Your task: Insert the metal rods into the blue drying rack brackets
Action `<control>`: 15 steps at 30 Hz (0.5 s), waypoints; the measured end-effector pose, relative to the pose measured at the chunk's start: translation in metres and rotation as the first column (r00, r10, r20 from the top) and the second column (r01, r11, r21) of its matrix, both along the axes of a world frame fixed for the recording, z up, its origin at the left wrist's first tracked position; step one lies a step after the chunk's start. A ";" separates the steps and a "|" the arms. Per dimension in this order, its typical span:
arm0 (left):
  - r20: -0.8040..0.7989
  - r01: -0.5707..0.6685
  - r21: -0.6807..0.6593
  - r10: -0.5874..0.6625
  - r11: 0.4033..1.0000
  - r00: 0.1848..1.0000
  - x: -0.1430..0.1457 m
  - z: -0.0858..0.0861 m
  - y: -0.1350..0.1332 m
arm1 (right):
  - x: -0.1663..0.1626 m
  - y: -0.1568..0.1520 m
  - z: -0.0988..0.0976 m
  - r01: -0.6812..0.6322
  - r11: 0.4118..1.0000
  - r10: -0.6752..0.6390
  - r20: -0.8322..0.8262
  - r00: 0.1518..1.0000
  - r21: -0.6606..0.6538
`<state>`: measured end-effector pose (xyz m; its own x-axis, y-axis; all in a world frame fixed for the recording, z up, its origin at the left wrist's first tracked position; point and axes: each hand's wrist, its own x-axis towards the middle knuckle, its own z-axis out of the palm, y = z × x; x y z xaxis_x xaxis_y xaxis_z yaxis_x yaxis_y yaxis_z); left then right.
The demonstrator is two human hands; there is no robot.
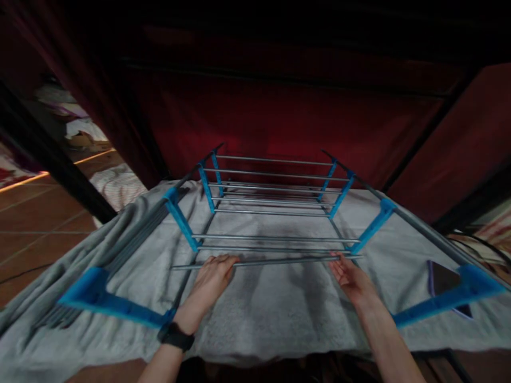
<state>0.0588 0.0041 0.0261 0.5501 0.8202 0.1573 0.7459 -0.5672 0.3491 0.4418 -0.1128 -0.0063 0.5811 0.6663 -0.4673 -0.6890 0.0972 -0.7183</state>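
Note:
A loose grey metal rod lies crosswise between my hands, just in front of the nearest fitted rods. My left hand, below a black wristband, is closed over the rod left of its middle. My right hand holds the rod near its right end with curled fingers, close to a blue bracket. Around both hands stands a partly assembled rack with long side tubes, blue plastic brackets and several crossbars. The nearest pair of brackets has no crossbar between them.
Several loose rods lie bundled at the left, beneath the near-left bracket. The rack rests on a grey blanket. A phone lies at the right by the near-right bracket. Behind is a dark red panel; tiled floor shows left.

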 end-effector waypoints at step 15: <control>0.025 -0.225 -0.182 0.234 0.957 0.972 -0.011 0.006 -0.006 | 0.053 -0.011 -0.020 0.036 0.981 -0.037 -0.001 0.999 -0.189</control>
<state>0.0473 -0.0021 0.0323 0.3395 0.9404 0.0185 0.8298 -0.3087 0.4649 0.4944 -0.1242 -0.0260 0.6009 0.5444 -0.5852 -0.6905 -0.0150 -0.7231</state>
